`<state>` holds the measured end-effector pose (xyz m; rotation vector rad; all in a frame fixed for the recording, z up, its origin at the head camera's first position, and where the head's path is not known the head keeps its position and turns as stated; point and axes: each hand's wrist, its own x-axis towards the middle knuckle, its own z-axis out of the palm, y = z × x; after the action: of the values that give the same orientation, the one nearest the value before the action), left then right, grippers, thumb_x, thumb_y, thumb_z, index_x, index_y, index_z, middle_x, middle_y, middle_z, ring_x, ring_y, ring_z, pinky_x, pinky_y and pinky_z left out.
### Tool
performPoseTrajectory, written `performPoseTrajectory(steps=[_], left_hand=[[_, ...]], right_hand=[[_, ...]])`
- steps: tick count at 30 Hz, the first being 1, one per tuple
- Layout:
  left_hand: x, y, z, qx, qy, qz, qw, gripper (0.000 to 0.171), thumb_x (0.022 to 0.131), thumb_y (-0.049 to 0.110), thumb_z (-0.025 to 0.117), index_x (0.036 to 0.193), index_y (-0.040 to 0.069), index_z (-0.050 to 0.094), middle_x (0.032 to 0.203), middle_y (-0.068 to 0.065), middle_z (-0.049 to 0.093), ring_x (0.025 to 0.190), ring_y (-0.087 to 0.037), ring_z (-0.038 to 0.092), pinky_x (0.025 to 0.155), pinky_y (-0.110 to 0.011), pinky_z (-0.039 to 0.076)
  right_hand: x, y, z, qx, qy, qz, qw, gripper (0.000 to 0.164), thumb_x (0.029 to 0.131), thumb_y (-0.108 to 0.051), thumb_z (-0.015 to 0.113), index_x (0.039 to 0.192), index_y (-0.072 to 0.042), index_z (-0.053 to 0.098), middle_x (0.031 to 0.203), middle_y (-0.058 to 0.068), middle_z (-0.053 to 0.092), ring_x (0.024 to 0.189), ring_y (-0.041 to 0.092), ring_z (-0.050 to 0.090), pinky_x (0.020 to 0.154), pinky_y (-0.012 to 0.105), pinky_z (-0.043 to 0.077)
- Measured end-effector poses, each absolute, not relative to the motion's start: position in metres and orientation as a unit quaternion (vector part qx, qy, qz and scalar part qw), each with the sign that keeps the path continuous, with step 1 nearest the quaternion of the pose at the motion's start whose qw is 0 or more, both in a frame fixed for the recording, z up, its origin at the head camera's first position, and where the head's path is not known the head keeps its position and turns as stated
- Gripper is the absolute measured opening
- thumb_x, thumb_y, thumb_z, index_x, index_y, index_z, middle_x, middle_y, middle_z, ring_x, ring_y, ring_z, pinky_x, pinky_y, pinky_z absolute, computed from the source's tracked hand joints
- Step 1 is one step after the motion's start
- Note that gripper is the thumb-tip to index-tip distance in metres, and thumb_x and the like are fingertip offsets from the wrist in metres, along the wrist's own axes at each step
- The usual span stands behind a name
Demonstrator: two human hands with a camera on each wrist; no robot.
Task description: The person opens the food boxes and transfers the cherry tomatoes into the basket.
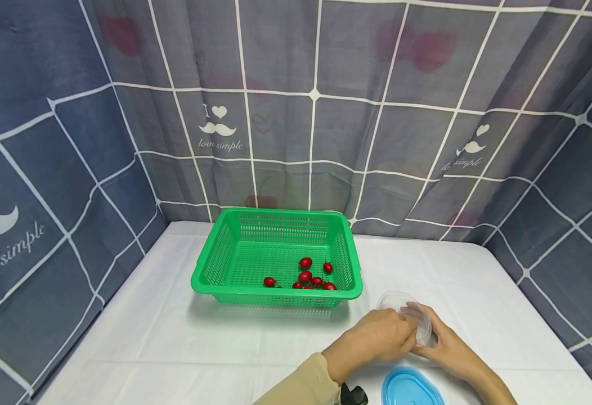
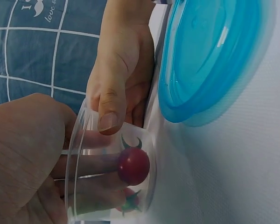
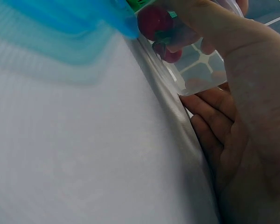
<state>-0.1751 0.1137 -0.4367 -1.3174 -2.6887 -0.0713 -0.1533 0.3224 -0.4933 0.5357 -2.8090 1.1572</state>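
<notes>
A clear plastic container (image 1: 421, 326) stands tilted on its side over the white table, its mouth toward the left. My right hand (image 1: 445, 346) grips it, thumb (image 2: 109, 105) on the outer wall near the rim and fingers on the far side. My left hand (image 1: 379, 334) reaches in through the mouth. Through the clear wall its fingers (image 2: 95, 165) look extended, tips right at two red cherry tomatoes, an upper tomato (image 2: 133, 166) and a lower tomato (image 2: 129, 200) with green stems. Both tomatoes also show in the right wrist view, the larger tomato (image 3: 154, 22) nearest the lid.
A blue lid (image 1: 411, 388) lies on the table close in front of the hands. Left of them stands a green perforated basket (image 1: 276, 292) with several cherry tomatoes (image 1: 305, 277) toward its near right. A black object (image 1: 354, 395) sits below the left sleeve. Grey checked curtains enclose the table.
</notes>
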Motion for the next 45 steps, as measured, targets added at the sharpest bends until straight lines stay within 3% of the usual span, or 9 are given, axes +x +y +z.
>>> performPoseTrajectory(steps=[5,9,16,18,23,31,35,39,45], left_hand=[[-0.174,0.115,-0.435,-0.448,-0.89,-0.005,0.085,0.022,0.106,0.032,0.05,0.086,0.026,0.059,0.077,0.012,0.061,0.074,-0.003,0.063,0.066,-0.02,0.052],[-0.174,0.117,-0.434,-0.449,-0.889,0.022,0.09,0.021,0.107,0.034,0.048,0.091,0.026,0.061,0.082,0.013,0.062,0.076,-0.004,0.065,0.07,-0.02,0.053],[-0.174,0.119,-0.435,-0.452,-0.886,0.037,0.1,0.02,0.107,0.034,0.047,0.094,0.027,0.061,0.087,0.014,0.065,0.076,0.001,0.062,0.066,-0.019,0.05],[-0.176,0.118,-0.435,-0.456,-0.885,0.021,0.089,0.021,0.107,0.033,0.047,0.093,0.028,0.061,0.084,0.015,0.065,0.076,0.002,0.061,0.066,-0.019,0.049],[-0.182,0.115,-0.434,-0.471,-0.876,-0.085,0.062,0.023,0.105,0.025,0.053,0.083,0.026,0.06,0.079,0.015,0.061,0.072,0.002,0.053,0.07,-0.016,0.047],[-0.191,0.109,-0.433,-0.502,-0.834,-0.227,0.034,0.013,0.097,0.012,0.063,0.085,0.017,0.066,0.071,0.013,0.053,0.061,0.007,0.04,0.06,-0.005,0.032],[-0.193,0.106,-0.43,-0.501,-0.829,-0.247,0.016,0.009,0.094,0.012,0.068,0.1,0.016,0.073,0.079,0.015,0.061,0.064,0.01,0.043,0.064,-0.001,0.035],[-0.195,0.105,-0.428,-0.501,-0.829,-0.25,0.006,0.016,0.093,0.015,0.071,0.108,0.015,0.075,0.089,0.014,0.068,0.071,0.012,0.051,0.069,0.0,0.038],[-0.195,0.102,-0.422,-0.497,-0.826,-0.262,0.045,0.019,0.093,0.016,0.072,0.111,0.016,0.076,0.099,0.013,0.073,0.081,0.012,0.056,0.077,0.001,0.038]], right_hand=[[-0.153,0.323,-0.493,0.171,-0.912,0.372,0.034,0.088,0.085,-0.03,0.084,0.158,-0.025,0.035,0.155,0.014,0.05,0.136,-0.009,0.034,0.1,0.073,0.04],[-0.153,0.322,-0.493,0.169,-0.916,0.362,0.04,0.089,0.084,-0.031,0.084,0.158,-0.026,0.035,0.154,0.01,0.05,0.13,-0.021,0.027,0.102,0.064,0.042],[-0.153,0.322,-0.494,0.185,-0.914,0.357,0.051,0.089,0.085,-0.029,0.085,0.159,-0.025,0.035,0.153,0.009,0.051,0.13,-0.024,0.027,0.099,0.014,0.034],[-0.154,0.323,-0.493,0.183,-0.915,0.357,0.048,0.088,0.085,-0.03,0.084,0.159,-0.026,0.035,0.152,0.008,0.053,0.131,-0.023,0.028,0.101,0.018,0.037],[-0.154,0.324,-0.492,0.181,-0.915,0.36,0.034,0.086,0.088,-0.03,0.082,0.159,-0.027,0.034,0.152,0.008,0.054,0.13,-0.019,0.033,0.102,0.055,0.046],[-0.154,0.325,-0.491,0.185,-0.919,0.344,0.052,0.087,0.085,-0.029,0.085,0.158,-0.025,0.037,0.146,0.002,0.057,0.126,-0.012,0.045,0.093,0.02,0.044],[-0.154,0.325,-0.491,0.181,-0.92,0.344,0.052,0.087,0.084,-0.029,0.086,0.157,-0.025,0.038,0.142,-0.003,0.057,0.124,-0.011,0.046,0.093,0.024,0.047],[-0.154,0.324,-0.492,0.176,-0.92,0.348,0.046,0.087,0.084,-0.027,0.085,0.157,-0.022,0.038,0.144,0.003,0.057,0.124,-0.01,0.046,0.097,0.041,0.049],[-0.154,0.323,-0.493,0.154,-0.921,0.357,0.028,0.086,0.084,-0.033,0.086,0.155,-0.024,0.038,0.143,0.008,0.059,0.122,-0.006,0.05,0.097,0.057,0.048]])
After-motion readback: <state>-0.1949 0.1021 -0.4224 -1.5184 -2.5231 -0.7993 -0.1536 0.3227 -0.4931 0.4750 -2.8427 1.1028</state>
